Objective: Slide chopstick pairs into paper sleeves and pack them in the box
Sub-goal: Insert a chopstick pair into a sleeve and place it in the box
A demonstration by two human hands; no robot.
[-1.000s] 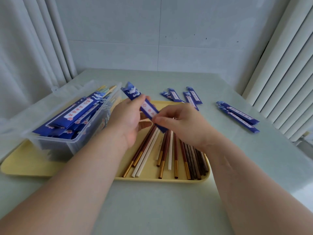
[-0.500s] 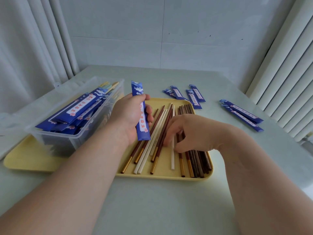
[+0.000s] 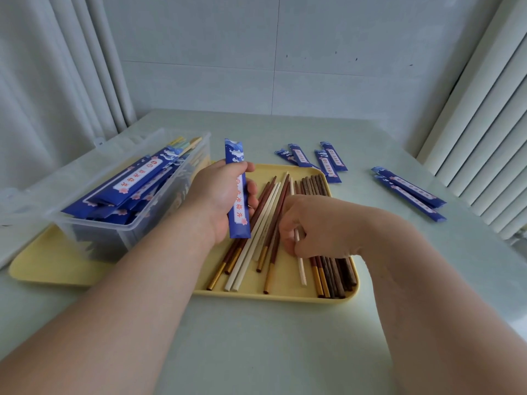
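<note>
My left hand (image 3: 219,198) grips a blue paper sleeve (image 3: 238,192) upright above the yellow tray (image 3: 285,293). On the tray lie several loose chopsticks (image 3: 265,223), brown with gold ends, white, and dark brown. My right hand (image 3: 316,223) is down among them, fingers curled round a white chopstick (image 3: 301,269). A clear plastic box (image 3: 122,206) at the left holds several sleeved chopstick pairs.
Several empty blue sleeves (image 3: 313,159) lie on the table beyond the tray, and two more sleeves (image 3: 410,193) lie at the right. A second yellow tray (image 3: 42,269) sits under the box. Curtains hang left and right; a wall is behind.
My right hand let go of the sleeve's lower end and dropped onto the chopsticks, taking a white one. My left hand turned the sleeve upright.
</note>
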